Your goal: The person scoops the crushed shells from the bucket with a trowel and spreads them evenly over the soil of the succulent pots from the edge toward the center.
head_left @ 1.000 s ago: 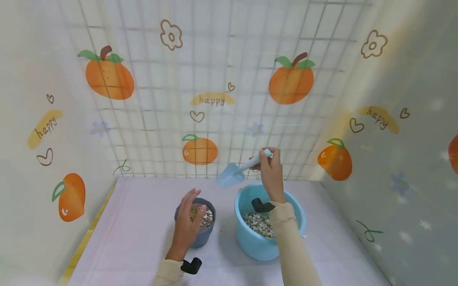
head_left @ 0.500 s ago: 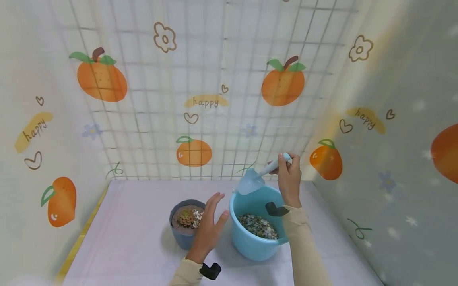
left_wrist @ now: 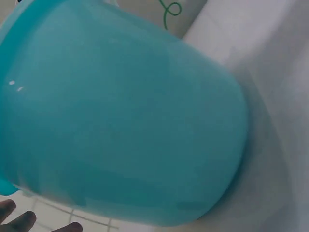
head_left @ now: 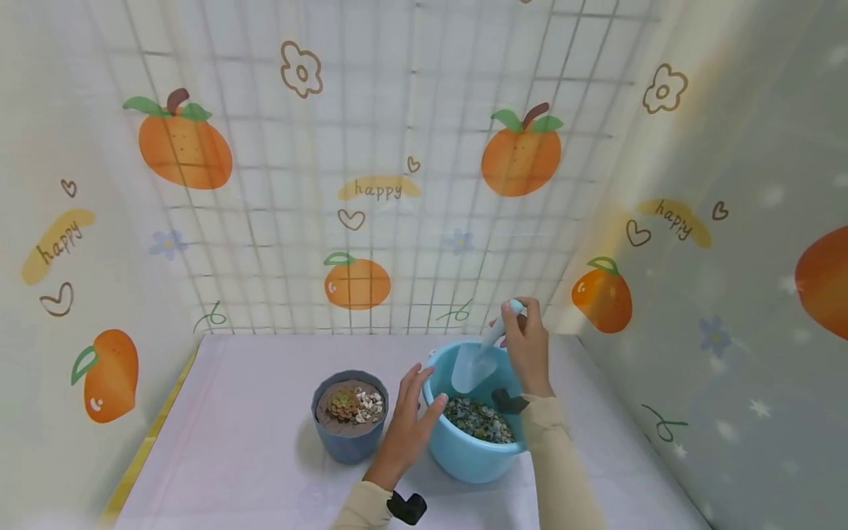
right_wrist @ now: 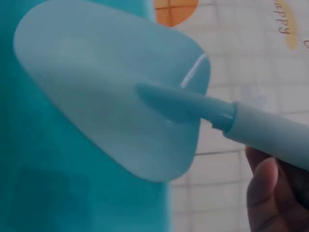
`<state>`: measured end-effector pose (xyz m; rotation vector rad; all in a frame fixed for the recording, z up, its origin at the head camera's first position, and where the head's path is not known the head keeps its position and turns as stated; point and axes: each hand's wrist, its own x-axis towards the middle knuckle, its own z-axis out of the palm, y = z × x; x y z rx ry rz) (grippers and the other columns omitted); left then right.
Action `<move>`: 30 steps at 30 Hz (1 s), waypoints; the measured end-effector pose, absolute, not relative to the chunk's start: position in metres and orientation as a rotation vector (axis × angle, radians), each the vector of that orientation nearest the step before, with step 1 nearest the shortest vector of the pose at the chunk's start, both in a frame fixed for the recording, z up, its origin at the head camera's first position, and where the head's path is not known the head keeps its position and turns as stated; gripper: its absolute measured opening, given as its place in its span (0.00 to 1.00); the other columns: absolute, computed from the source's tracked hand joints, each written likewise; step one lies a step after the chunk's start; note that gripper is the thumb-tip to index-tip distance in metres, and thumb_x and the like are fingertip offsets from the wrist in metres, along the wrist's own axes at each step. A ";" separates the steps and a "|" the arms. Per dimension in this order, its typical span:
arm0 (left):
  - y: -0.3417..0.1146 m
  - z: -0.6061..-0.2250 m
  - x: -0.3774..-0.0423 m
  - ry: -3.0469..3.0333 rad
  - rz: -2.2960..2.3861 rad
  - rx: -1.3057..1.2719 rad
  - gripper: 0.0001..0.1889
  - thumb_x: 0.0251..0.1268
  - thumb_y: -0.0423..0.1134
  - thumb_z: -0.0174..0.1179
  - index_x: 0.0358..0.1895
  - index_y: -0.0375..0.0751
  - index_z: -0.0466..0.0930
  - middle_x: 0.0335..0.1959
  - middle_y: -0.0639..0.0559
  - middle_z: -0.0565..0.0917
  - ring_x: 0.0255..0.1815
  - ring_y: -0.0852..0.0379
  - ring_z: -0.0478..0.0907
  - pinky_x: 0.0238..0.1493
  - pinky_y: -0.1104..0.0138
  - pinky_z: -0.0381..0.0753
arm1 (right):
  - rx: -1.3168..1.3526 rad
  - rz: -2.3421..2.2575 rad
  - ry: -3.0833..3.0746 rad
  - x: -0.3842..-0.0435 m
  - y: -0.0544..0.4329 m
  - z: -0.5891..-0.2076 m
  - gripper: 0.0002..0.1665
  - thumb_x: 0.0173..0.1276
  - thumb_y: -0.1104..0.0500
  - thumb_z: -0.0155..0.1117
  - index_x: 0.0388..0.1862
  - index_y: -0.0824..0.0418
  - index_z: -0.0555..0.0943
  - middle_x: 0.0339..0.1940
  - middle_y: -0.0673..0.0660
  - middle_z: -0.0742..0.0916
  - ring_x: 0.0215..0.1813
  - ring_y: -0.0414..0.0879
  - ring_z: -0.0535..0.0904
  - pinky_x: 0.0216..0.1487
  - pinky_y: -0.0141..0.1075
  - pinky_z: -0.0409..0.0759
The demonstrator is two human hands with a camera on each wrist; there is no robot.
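My right hand point(head_left: 528, 351) grips the handle of a light blue trowel point(head_left: 473, 368), its blade tilted down inside the mouth of a blue bucket point(head_left: 478, 467). In the right wrist view the trowel blade point(right_wrist: 111, 92) carries nothing and my right thumb and fingers point(right_wrist: 263, 186) curl under the handle. Small mixed pebbles point(head_left: 478, 421) cover the bottom of the bucket. My left hand point(head_left: 405, 427) is at the bucket's left side, fingers extended with the fingertips right at the rim. In the left wrist view the bucket wall point(left_wrist: 125, 116) fills most of the picture, with fingertips at the lower left corner.
A grey-blue pot point(head_left: 349, 447) stands left of the bucket, holding a small succulent point(head_left: 343, 405), soil and white pebbles point(head_left: 369, 405). The pale tabletop point(head_left: 245, 412) ends at a printed curtain point(head_left: 278, 250) over a wire grid. A yellow strip point(head_left: 152, 434) runs along the left edge.
The trowel has moved right from between pot and bucket, then down into the bucket's mouth. My left hand has left the pot and moved right to the bucket's rim.
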<state>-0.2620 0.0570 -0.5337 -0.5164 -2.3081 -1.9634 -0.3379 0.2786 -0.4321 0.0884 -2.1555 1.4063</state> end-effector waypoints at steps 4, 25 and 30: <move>0.064 -0.543 -0.261 -2.362 -2.010 -0.480 0.39 0.76 0.65 0.56 0.84 0.63 0.53 0.84 0.51 0.50 0.82 0.44 0.51 0.71 0.38 0.63 | 0.094 1.394 -2.225 -0.338 0.278 -0.441 0.23 0.83 0.39 0.53 0.61 0.54 0.73 0.41 0.63 0.90 0.37 0.56 0.83 0.34 0.40 0.80; 0.074 -0.558 -0.261 -2.257 -2.108 -0.500 0.35 0.81 0.58 0.52 0.84 0.64 0.49 0.84 0.51 0.51 0.83 0.45 0.50 0.74 0.35 0.55 | 0.430 1.013 -2.746 -0.346 0.280 -0.459 0.18 0.76 0.48 0.70 0.59 0.49 0.79 0.43 0.60 0.90 0.46 0.57 0.87 0.47 0.60 0.82; 0.076 -0.559 -0.261 -2.266 -2.107 -0.493 0.35 0.81 0.59 0.51 0.84 0.63 0.49 0.84 0.50 0.51 0.82 0.45 0.51 0.74 0.35 0.55 | 0.367 0.989 -2.862 -0.345 0.283 -0.462 0.18 0.74 0.50 0.71 0.58 0.55 0.81 0.46 0.61 0.89 0.48 0.58 0.86 0.47 0.59 0.83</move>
